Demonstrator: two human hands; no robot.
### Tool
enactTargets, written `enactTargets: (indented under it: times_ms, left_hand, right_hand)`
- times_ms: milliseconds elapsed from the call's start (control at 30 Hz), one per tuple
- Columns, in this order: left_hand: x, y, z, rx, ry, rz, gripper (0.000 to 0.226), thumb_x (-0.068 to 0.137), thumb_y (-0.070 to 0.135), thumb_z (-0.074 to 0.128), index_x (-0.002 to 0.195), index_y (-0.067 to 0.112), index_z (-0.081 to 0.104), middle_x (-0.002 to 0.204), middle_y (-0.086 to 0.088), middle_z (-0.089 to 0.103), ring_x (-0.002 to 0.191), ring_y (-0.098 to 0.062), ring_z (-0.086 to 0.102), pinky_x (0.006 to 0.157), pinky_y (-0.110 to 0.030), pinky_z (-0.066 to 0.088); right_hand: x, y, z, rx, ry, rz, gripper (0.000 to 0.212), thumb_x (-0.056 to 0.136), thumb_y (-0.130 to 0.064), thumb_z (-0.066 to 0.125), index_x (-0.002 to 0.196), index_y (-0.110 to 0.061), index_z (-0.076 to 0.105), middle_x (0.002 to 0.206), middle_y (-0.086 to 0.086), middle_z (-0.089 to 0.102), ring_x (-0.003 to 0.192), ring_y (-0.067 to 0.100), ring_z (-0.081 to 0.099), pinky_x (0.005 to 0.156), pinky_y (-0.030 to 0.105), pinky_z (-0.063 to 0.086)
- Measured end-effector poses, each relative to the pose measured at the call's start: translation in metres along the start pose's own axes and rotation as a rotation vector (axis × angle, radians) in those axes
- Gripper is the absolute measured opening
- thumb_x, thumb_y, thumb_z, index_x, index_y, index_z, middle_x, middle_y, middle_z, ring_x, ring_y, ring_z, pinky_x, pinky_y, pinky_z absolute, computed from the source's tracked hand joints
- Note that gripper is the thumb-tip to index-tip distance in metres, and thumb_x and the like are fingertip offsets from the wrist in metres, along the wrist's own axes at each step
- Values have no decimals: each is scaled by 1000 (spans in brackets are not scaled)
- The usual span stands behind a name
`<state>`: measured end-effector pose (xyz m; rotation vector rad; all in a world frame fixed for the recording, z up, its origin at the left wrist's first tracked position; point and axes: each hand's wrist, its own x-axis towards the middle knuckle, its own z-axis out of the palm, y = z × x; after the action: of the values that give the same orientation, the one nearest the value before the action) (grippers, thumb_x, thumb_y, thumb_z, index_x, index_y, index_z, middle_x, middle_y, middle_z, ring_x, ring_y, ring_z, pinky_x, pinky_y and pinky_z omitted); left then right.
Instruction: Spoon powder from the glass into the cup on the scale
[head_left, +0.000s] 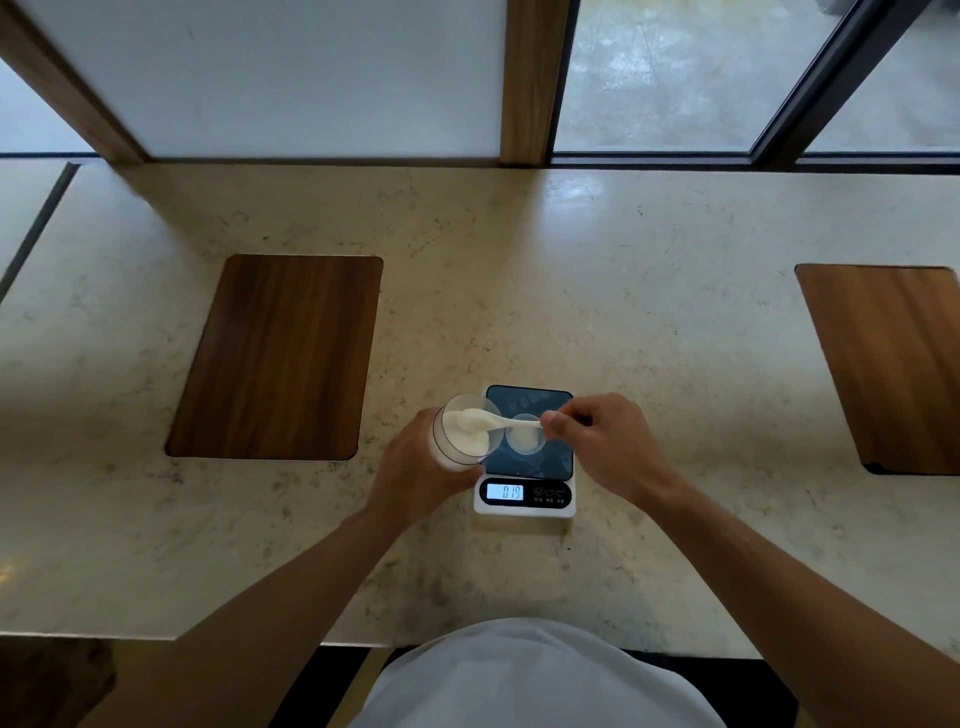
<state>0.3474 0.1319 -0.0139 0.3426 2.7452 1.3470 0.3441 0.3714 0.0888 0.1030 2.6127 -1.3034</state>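
Observation:
A clear glass (457, 441) holding white powder leans toward the scale, gripped by my left hand (415, 473). My right hand (605, 444) pinches the handle of a white plastic spoon (511, 424); its bowl is inside the glass mouth, heaped with powder. A small clear cup (525, 441) with a little powder stands on the dark platform of the white scale (524, 499), just under the spoon handle. The display reads 0.19.
The scale sits on a pale marble counter (519, 291) near its front edge. A wooden inlay panel (275, 358) lies to the left and another (893, 364) at the far right. Windows and a wooden post run along the back.

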Motion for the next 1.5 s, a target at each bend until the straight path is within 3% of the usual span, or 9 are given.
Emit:
enactTargets:
  times_ms: [233, 333, 433, 633, 833, 1000, 1267, 1500]
  left_hand:
    - [0, 0, -5, 41, 52, -21, 69, 65, 48, 84, 121, 30, 48, 111, 10, 60, 95, -7, 58, 84, -19, 47]
    - [-1, 0, -7, 62, 63, -28, 72, 63, 44, 87, 122, 28, 48, 110, 11, 58, 94, -7, 57, 82, -19, 47]
    - [-3, 2, -9, 77, 90, -58, 74, 59, 43, 89, 120, 27, 50, 107, 10, 59, 89, -7, 56, 77, -14, 43]
    - [-4, 5, -14, 85, 107, -100, 75, 56, 46, 89, 117, 28, 50, 102, 14, 57, 85, -4, 56, 71, -10, 40]
    - [-5, 7, -15, 74, 100, -128, 76, 53, 58, 81, 116, 30, 49, 102, 13, 59, 85, -6, 58, 70, -12, 42]
    - [-4, 8, -15, 92, 100, -113, 76, 55, 49, 88, 117, 30, 48, 102, 13, 57, 85, -7, 57, 70, -9, 40]
    - [-5, 8, -16, 87, 92, -116, 76, 54, 53, 85, 117, 31, 48, 103, 14, 57, 85, -4, 55, 70, -8, 38]
    - [-5, 6, -14, 86, 80, -114, 78, 56, 48, 89, 120, 28, 50, 106, 14, 57, 89, -6, 56, 74, -9, 40]
  right_hand:
    - [-1, 7, -16, 84, 21, 21, 25, 94, -28, 63, 80, -13, 77, 44, -17, 55, 40, 0, 46, 43, 13, 34]
    - [-1, 15, -21, 108, 26, 45, 25, 95, -28, 62, 77, -16, 76, 43, -14, 53, 40, 3, 41, 50, 25, 37]
    - [-3, 25, -23, 124, 34, 74, 26, 95, -28, 63, 74, -17, 75, 40, -14, 50, 40, 7, 38, 50, 27, 36]
    - [-6, 44, -18, 60, 34, 117, 27, 96, -26, 62, 77, -12, 76, 49, -5, 52, 43, 8, 41, 51, 26, 36]
    - [-4, 62, -8, 2, 68, 161, 26, 94, -27, 64, 75, -15, 77, 48, -9, 53, 40, 2, 42, 48, 23, 32]
    - [0, 69, 0, -83, 98, 186, 26, 94, -27, 64, 77, -14, 77, 52, -6, 59, 43, 4, 45, 45, 21, 34]
    - [1, 64, 6, -186, 119, 141, 23, 94, -24, 64, 80, -10, 77, 53, -11, 57, 43, 3, 45, 42, 14, 29]
    - [4, 63, 10, -245, 129, 99, 24, 94, -26, 63, 82, -10, 77, 60, -2, 65, 50, 12, 57, 47, 23, 44]
